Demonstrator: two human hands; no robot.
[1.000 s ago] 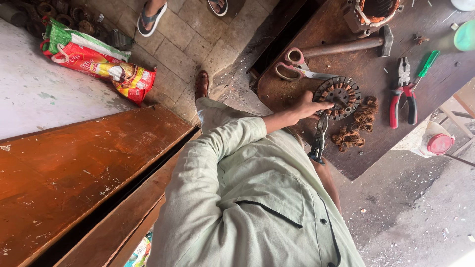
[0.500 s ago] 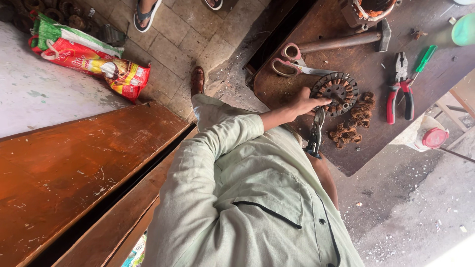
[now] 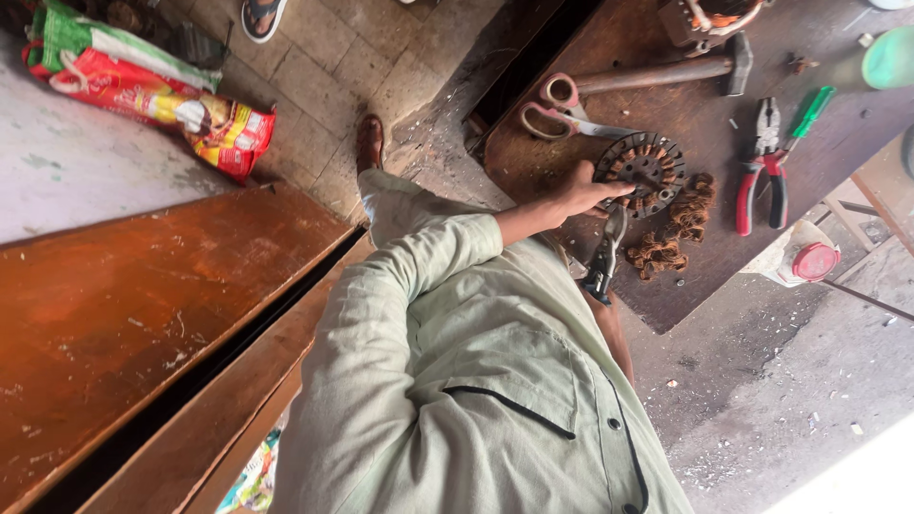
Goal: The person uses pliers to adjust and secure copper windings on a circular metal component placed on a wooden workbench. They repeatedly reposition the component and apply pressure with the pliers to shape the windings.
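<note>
- Head view, the hands: the left hand (image 3: pixel 579 193) lies on the near rim of a round motor stator (image 3: pixel 647 172), fingers spread over its edge and pressed down rather than curled shut around it; my reading is that it pins the part so that it cannot turn or slide. The right hand is mostly hidden behind the torso in the pale green shirt (image 3: pixel 476 381). Only a forearm shows below the dark cutting pliers (image 3: pixel 604 257), so I cannot tell whether its fingers are closed on the handles, though the tool points up at the stator as if held.
- Head view, the stator: it sits on the brown workboard (image 3: pixel 685 286), roughly midway between the board's left edge and the red-handled pliers (image 3: pixel 760 167). Copper windings show in its slots.
- Head view, around it: a loose clump of copper wire scraps (image 3: pixel 674 233) lies just beside the stator, towards the board's near edge, seemingly dropped where it came free. Pink-handled scissors (image 3: pixel 557 105) and a hammer (image 3: pixel 666 71) lie beyond the stator towards the board's far edge, within reach. A screwdriver with a green handle (image 3: pixel 809 112) lies just right of the pliers.
- Head view, off the board: a red-capped container (image 3: pixel 809 262) stands past the right edge. A long wooden bench (image 3: pixel 143 305) fills the left, with colourful packets (image 3: pixel 152 90) on the floor beyond it.
</note>
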